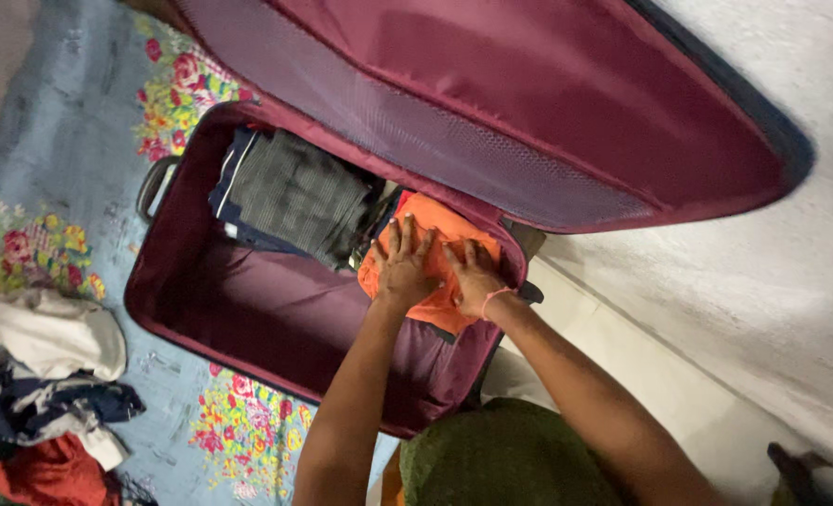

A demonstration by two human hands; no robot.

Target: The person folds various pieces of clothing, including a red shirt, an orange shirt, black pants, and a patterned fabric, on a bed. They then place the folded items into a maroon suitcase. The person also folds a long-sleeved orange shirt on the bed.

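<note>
Head view: both hands press flat on an orange garment (431, 258) that lies folded in the corner of an open maroon suitcase (248, 319). The left hand (405, 267) rests palm down on the middle of the garment, fingers spread and pointing toward the lid. The right hand (473, 276), with a pink band at the wrist, lies just beside it on the garment's edge nearest the suitcase wall. Neither grip closes around anything; each is wide and flat, touching the cloth from above.

The garment sits against the hinge side, under the raised lid (529, 103), whose mesh pocket leans over it. Just beside the garment, toward the handle end, lies a stack of dark striped clothes (290, 197), touching or nearly touching it. The rest of the suitcase floor, along the near wall, is bare lining and gives open room. The right hand has the suitcase wall close by it.

The suitcase lies on a blue floral sheet (51, 150). A pile of loose clothes (46, 375), white, navy and red, lies on the sheet well apart from the hands.
</note>
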